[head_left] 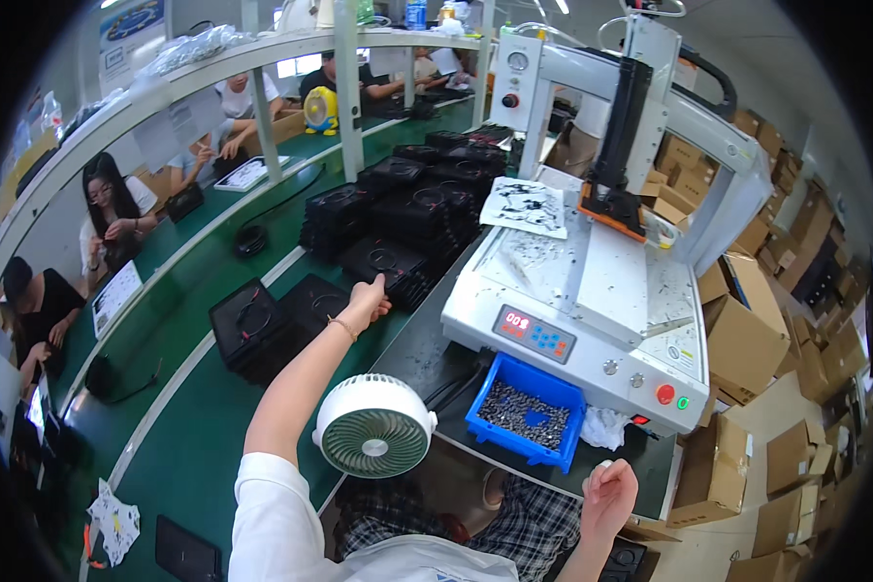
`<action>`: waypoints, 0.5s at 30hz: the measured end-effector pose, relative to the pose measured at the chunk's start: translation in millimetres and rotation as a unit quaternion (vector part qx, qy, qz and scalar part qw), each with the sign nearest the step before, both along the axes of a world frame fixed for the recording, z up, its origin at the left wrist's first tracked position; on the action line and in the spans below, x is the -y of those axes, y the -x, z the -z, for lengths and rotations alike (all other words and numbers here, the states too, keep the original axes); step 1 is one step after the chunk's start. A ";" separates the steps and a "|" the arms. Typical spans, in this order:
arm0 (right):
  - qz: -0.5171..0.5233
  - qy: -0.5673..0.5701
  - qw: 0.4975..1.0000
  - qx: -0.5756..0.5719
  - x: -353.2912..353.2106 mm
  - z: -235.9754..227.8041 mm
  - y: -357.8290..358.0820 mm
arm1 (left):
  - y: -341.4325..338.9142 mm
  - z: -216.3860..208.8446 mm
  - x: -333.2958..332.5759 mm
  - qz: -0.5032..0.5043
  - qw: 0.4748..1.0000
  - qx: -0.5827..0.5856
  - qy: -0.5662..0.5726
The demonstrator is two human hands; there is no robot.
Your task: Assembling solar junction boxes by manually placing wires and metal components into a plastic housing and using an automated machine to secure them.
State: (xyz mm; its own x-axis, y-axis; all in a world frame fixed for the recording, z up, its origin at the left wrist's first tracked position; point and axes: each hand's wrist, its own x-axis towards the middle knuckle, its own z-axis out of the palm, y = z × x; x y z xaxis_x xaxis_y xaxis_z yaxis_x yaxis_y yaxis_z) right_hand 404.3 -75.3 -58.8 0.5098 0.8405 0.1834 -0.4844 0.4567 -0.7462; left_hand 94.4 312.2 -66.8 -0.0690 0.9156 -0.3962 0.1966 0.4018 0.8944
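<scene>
My left hand (367, 303) is stretched out over the green bench, at the near edge of a stack of flat black cases (386, 260) with coiled thin cables on top. Its fingers are curled; what they hold, if anything, is hidden. Just left of it lie another black case (312, 303) and a black case stack (252, 325). Near the bench edge my right hand (608, 497) is raised with curled fingers, a white cover on one fingertip and nothing visible in it. Closest to it is a blue bin (485, 432) of small dark parts.
A white benchtop machine (592, 335) with a vertical black head stands at the right. A white fan (373, 427) sits by my left forearm. Cardboard boxes (713, 470) crowd the right floor. Several people sit beyond the green bench (189, 427), behind a white shelf frame (347, 97).
</scene>
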 end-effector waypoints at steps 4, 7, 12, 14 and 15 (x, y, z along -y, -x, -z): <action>0.031 0.024 0.999 0.038 13.7 -3.6 -7.8 | -4.8 29.3 -32.5 -0.035 0.998 -0.053 -0.030; 0.041 0.054 0.996 0.059 15.9 -5.3 -10.5 | 5.2 21.2 -24.8 -0.039 0.990 0.099 -0.095; 0.020 0.106 0.979 0.171 5.8 -15.3 -15.4 | 30.9 -27.4 31.1 -0.029 0.907 0.400 -0.127; 0.022 0.112 0.947 0.301 -4.4 -23.0 -20.5 | 43.5 -48.5 64.5 -0.010 0.885 0.453 -0.106; 0.023 0.137 0.930 0.341 -11.8 -26.5 -22.6 | 47.1 -57.9 82.6 0.013 0.873 0.475 -0.112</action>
State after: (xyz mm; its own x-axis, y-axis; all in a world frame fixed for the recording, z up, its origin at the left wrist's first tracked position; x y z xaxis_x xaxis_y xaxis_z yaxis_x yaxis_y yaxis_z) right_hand 426.9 -63.5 -32.3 0.3895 0.8836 0.2598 0.1597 0.2130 -0.9639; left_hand 47.3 229.6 -8.9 0.2156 0.9736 -0.0745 -0.6703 0.2030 0.7138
